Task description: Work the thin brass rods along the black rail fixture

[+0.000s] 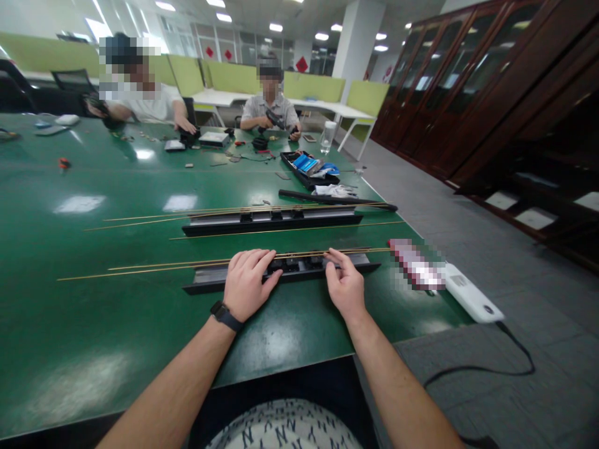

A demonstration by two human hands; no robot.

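Observation:
A long black strip with sockets (299, 269) lies across the green table (93, 324) right in front of me. Thin brass rods (154, 267) run along its far edge and stick out to the left. My left hand (246, 284) lies flat on the strip's left half, fingers stretched out over it. My right hand (344, 284) rests at the strip's right half, fingertips touching its top and the rods. A second black strip (274, 220) with more brass rods lies farther back.
A white power strip (470, 298) with a black cable sits at the table's right corner. A black tray with blue items (309, 168), a bottle (327, 137) and small tools lie farther back. Two other people sit at the far side. Dark wooden cabinets stand on the right.

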